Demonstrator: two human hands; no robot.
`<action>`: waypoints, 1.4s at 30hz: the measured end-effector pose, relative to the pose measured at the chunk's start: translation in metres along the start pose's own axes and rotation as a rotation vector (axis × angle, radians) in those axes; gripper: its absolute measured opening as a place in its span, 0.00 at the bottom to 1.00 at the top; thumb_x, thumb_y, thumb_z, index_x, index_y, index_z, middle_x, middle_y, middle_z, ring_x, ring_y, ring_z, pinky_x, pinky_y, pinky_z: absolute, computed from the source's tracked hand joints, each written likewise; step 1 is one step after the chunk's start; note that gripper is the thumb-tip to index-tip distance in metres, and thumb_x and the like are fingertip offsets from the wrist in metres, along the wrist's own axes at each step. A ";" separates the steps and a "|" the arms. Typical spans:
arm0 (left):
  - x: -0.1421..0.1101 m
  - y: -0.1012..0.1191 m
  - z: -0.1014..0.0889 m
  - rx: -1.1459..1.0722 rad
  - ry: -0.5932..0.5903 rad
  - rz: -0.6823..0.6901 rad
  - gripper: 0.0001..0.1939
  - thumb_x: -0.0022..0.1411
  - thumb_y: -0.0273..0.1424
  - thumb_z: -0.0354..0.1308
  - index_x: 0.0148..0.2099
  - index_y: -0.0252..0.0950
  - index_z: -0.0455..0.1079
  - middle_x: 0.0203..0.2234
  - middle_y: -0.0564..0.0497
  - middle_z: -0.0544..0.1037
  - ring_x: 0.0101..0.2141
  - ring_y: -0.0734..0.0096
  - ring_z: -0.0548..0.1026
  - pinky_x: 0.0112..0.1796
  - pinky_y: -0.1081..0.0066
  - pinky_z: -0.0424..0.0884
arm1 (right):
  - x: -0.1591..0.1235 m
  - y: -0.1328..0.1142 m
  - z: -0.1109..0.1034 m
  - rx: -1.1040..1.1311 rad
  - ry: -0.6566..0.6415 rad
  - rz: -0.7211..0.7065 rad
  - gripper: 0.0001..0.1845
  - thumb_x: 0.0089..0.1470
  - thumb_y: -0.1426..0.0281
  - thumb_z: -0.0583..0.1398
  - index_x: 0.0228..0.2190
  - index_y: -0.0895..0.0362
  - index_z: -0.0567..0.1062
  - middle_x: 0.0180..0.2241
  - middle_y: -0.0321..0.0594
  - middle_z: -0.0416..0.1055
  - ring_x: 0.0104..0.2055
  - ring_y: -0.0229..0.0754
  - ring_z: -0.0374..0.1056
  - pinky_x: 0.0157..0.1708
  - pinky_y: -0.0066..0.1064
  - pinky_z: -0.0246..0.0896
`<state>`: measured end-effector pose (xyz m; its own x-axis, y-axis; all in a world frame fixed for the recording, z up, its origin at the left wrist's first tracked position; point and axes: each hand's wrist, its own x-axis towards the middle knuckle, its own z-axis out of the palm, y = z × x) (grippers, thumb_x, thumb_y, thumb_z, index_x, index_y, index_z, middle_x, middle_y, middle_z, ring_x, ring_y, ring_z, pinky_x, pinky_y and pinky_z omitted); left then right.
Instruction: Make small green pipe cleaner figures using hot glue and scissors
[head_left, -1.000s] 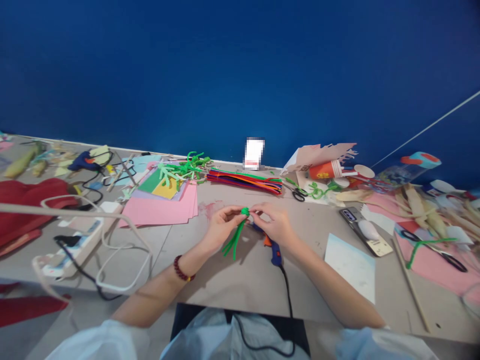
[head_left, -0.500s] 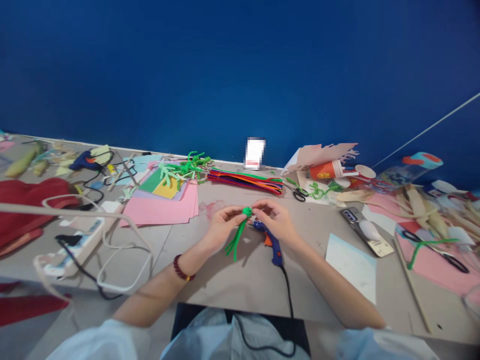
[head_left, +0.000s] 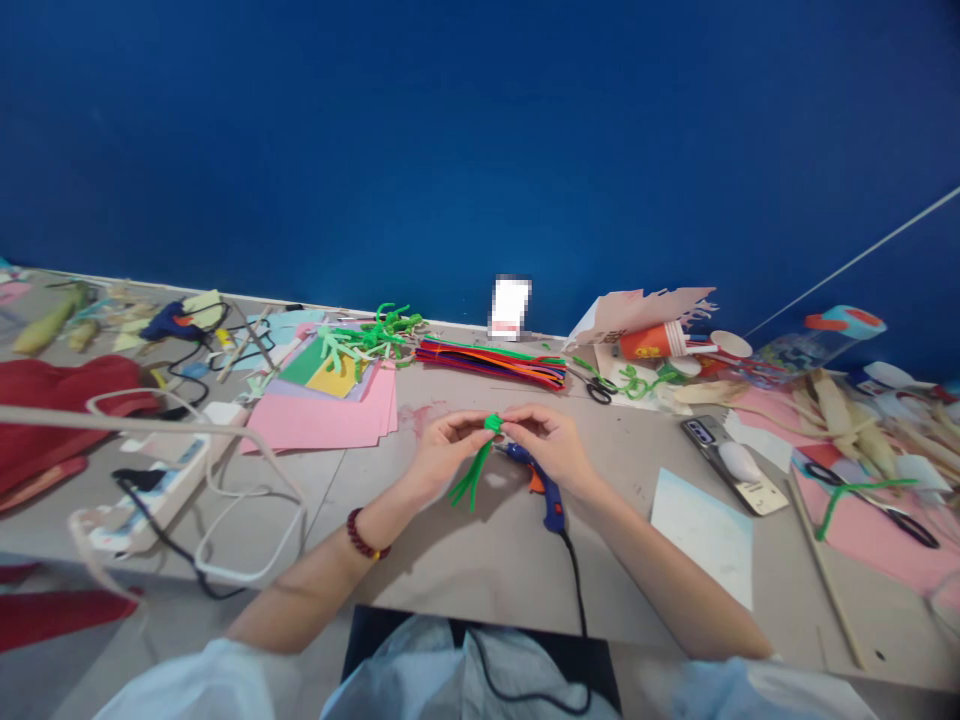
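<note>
Both hands at a green bundle of fuzzy stems, seen from above. Your left hand (head_left: pixel 441 458) and right hand (head_left: pixel 553 450) meet in front of your body, over the grey table (head_left: pixel 427 575). The green bundle (head_left: pixel 493 424) lies between their fingertips, its compact, folded head uppermost. The fingers of your left hand are closed, thumb against forefinger, on the left side of this head; those of your right hand pinch its right side. Exactly how the stems cross inside the grip is too small to tell.

Note the long axis: from the head, the loose tails (head_left: pixel 471 478) slant down toward your body and to your left, fanning slightly apart at their ends. The tails therefore lie nearer your left hand — below its thumb — while your right hand has only the head within its fingertips.

A blue glue gun (head_left: pixel 553 507) rests on the table below your right hand, its nozzle directed away from you and leftward, near the underside of the bundle; whether the two touch cannot be told. Its black cord (head_left: pixel 576 580) runs back toward your lap. Beyond your hands lies a bundle of multicoloured stems (head_left: pixel 487 363), set crosswise, with pink sheets (head_left: pixel 319 425) to its left and black-handled scissors (head_left: pixel 599 391) just beside its right end.
</note>
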<state>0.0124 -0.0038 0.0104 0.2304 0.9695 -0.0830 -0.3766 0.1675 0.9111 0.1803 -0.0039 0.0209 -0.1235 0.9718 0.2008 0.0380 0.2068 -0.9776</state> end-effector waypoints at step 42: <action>-0.002 0.006 0.002 0.018 0.045 -0.017 0.12 0.40 0.33 0.70 0.30 0.33 0.76 0.25 0.49 0.80 0.28 0.69 0.77 0.33 0.71 0.73 | -0.009 -0.019 0.001 -0.488 -0.028 -0.425 0.08 0.53 0.72 0.57 0.35 0.52 0.75 0.31 0.38 0.75 0.32 0.39 0.70 0.35 0.33 0.67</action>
<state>0.0113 -0.0046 0.0165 0.1962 0.9736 -0.1165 -0.3566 0.1815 0.9164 0.1795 -0.0165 0.0378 -0.2521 0.7920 0.5560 0.4255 0.6067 -0.6714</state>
